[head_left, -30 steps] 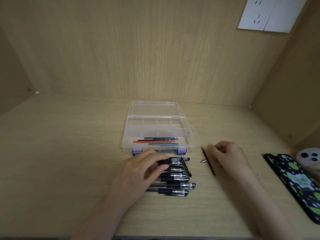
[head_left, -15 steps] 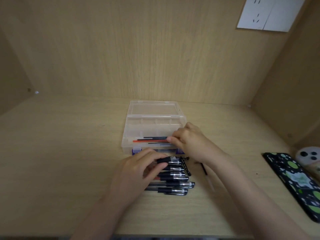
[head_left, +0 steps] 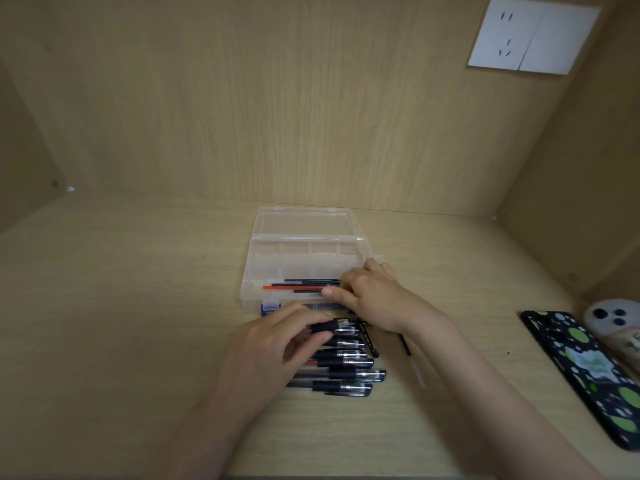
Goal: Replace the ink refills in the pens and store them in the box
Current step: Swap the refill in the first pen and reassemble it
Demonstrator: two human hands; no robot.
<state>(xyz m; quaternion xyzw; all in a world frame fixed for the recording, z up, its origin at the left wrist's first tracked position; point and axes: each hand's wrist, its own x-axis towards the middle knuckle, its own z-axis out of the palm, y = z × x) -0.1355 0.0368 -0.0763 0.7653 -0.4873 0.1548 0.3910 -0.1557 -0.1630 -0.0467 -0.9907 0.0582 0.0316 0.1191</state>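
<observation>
A clear plastic box (head_left: 304,259) stands open at the middle of the desk, its lid laid back. In its front compartment lie a red refill and dark refills (head_left: 294,287). My right hand (head_left: 372,297) reaches into that compartment, thumb and fingers pinched at the right ends of the refills. Several black pens (head_left: 346,370) lie in a row just in front of the box. My left hand (head_left: 273,348) rests on the row and grips the rearmost pen (head_left: 334,328) by its black grip. A loose refill (head_left: 410,358) lies on the desk under my right wrist.
A phone in a dark case with green spots (head_left: 588,372) lies at the right, with a white phone (head_left: 613,317) behind it. Wooden walls close in the back and both sides. A wall socket (head_left: 533,36) sits on the back wall.
My right hand left the loose refill on the desk at the right and moved left into the box's front compartment. My left hand stays on the pen.
</observation>
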